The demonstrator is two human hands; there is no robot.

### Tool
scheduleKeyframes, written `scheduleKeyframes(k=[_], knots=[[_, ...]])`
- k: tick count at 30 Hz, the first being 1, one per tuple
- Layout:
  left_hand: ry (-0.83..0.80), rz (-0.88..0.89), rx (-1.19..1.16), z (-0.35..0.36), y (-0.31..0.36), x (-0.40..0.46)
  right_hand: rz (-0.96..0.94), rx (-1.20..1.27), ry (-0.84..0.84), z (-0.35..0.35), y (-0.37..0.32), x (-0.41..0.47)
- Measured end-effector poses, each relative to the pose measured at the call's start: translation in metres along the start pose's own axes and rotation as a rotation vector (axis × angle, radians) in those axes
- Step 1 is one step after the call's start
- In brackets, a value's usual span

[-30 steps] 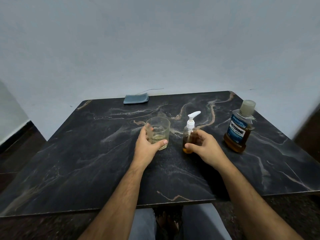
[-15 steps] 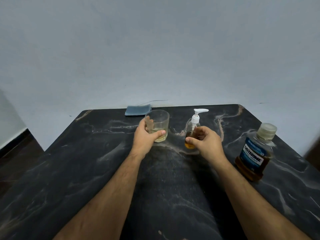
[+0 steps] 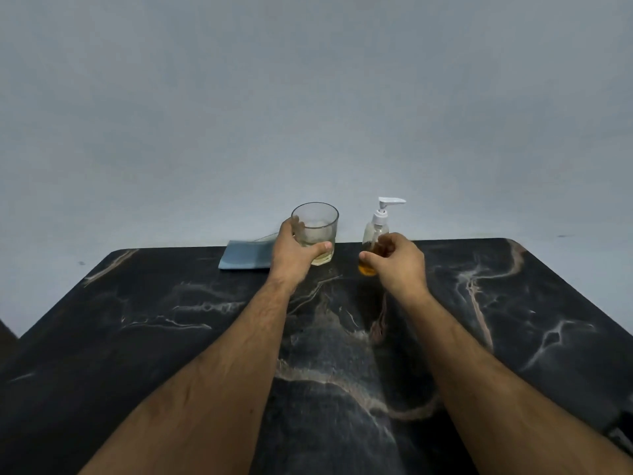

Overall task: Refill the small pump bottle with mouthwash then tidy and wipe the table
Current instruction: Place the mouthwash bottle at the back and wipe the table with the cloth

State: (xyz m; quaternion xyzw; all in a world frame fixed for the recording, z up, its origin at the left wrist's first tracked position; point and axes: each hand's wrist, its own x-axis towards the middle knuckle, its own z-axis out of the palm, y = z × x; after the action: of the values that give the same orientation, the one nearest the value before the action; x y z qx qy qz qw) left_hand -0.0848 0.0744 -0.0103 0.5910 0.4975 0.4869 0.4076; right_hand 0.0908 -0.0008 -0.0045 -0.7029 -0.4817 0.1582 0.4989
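Observation:
My left hand (image 3: 294, 252) grips a clear glass tumbler (image 3: 317, 225) with a little pale liquid at its bottom, near the far edge of the black marble table (image 3: 171, 320). To its right, my right hand (image 3: 397, 265) holds the small pump bottle (image 3: 376, 231), which has a white pump head and amber mouthwash in its lower part. Both objects stand upright at the table's back. I cannot tell whether they rest on the surface. The large mouthwash bottle is out of view.
A folded blue-grey cloth (image 3: 245, 257) lies at the back edge, just left of my left hand and partly hidden by it. A plain grey wall stands right behind the table. A dark object (image 3: 621, 430) shows at the lower right edge.
Both hands carried the glass and pump bottle away from me toward the table's back edge. The view tipped up, and the large mouthwash bottle at right left the frame.

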Motion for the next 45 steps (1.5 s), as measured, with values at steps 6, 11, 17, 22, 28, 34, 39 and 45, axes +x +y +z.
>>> scheduleKeyframes(k=[6,11,17,22,28,34,39,45], knots=[[0.007,0.015,0.052,0.019,-0.018,0.038,0.006,-0.034,0.024,0.025,0.011,0.05],[-0.007,0.015,0.085,0.022,-0.034,0.046,0.006,-0.076,0.014,0.041,0.015,0.066],[-0.023,0.005,0.082,0.019,-0.035,0.049,-0.005,-0.11,0.041,0.044,0.019,0.07],[-0.004,0.016,0.077,0.022,-0.034,0.043,0.003,-0.16,0.05,0.045,0.018,0.073],[-0.002,-0.005,0.111,0.019,-0.028,0.037,0.008,-0.195,0.056,0.045,0.016,0.071],[0.052,0.034,0.193,0.018,-0.019,0.02,0.069,-0.198,0.004,0.04,0.014,0.056],[0.144,0.121,0.181,0.016,-0.005,-0.026,0.147,-0.183,0.0,0.02,0.009,0.017],[0.044,0.057,0.083,0.002,0.024,-0.104,0.154,-0.157,-0.061,-0.026,-0.005,-0.066]])
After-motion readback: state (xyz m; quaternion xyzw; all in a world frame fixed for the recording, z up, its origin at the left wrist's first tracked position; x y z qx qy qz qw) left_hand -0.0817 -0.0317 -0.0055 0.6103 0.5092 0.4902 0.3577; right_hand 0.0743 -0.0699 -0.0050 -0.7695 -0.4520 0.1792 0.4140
